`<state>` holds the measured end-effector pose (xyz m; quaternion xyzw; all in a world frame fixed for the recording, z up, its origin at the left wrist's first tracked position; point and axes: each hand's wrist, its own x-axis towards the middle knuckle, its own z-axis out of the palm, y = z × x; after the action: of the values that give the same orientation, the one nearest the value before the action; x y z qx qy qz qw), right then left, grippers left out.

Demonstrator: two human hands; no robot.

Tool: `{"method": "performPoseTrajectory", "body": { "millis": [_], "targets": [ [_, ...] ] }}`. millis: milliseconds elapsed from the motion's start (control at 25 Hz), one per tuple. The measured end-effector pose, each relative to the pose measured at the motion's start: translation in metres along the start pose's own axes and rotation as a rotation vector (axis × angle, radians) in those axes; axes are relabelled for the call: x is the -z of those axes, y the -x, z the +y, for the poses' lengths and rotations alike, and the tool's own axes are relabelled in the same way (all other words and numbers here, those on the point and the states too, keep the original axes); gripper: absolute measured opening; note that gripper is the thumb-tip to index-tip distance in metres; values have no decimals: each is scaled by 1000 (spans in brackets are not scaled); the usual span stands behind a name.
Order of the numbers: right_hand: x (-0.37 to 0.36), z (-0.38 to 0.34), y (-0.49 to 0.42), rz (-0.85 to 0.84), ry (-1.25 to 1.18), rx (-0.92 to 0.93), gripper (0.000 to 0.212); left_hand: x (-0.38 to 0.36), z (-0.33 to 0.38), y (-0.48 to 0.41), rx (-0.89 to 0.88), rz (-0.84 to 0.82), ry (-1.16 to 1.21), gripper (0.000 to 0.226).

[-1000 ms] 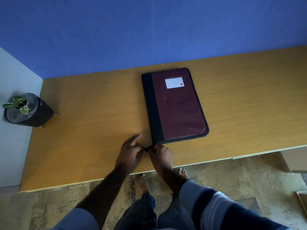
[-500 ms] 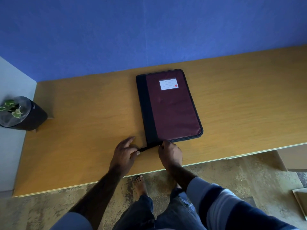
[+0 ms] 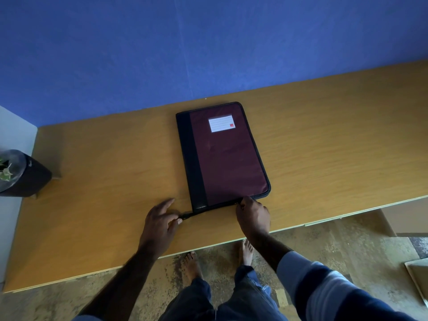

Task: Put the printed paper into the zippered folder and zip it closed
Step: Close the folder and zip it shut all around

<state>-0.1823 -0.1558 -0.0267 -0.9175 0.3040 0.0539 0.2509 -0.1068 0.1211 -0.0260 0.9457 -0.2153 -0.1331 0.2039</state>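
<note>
The flat, maroon fabric zippered folder (image 3: 229, 163), with a black strip down its spine side, lay cover-up on the orange-brown wooden table (image 3: 104, 181). It was straight ahead of both hands. Its long axis ran away from the person, and its short near edge lay across the fingertips.

The left hand (image 3: 159, 225) sat just off the folder's near spine corner. Thumb and forefinger pinched the thin black zip tail (image 3: 188, 215) that trailed out from that corner, while the other fingers lay loosely spread on the wood. The right hand (image 3: 253, 216) was further along the same near edge, toward the rounded outer corner. Its fingers were curled and pinching at the zip track. The slider itself was too small to make out.

The zip line ran from the left hand's grip across to the right hand, so any pull would likely travel along that short edge, with the left hand anchoring. No printed paper showed on the table, and the cover hid whether any was inside.

A white lined label (image 3: 221, 123) sat at the folder's far end. A dark round plant pot (image 3: 25, 177) stood well out beyond the left hand.
</note>
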Motion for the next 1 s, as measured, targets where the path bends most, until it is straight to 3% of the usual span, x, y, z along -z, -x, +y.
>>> {"method": "performPoseTrajectory", "body": {
  "millis": [440,640,760,880,1000],
  "targets": [
    [42,70,-38,71,79,-60,12,0,6,-1,14,22,-70,36],
    [61,87,-67,103,190,187,13,5,27,2,17,127,-241,49],
    [64,94,-74,90,213,294,13,-14,85,-19,-18,249,-294,55],
    [64,98,-76,74,199,351,15,-52,169,-58,-171,157,-306,86],
    [67,100,-82,49,225,410,14,-90,218,-93,-203,80,-377,99]
  ]
}}
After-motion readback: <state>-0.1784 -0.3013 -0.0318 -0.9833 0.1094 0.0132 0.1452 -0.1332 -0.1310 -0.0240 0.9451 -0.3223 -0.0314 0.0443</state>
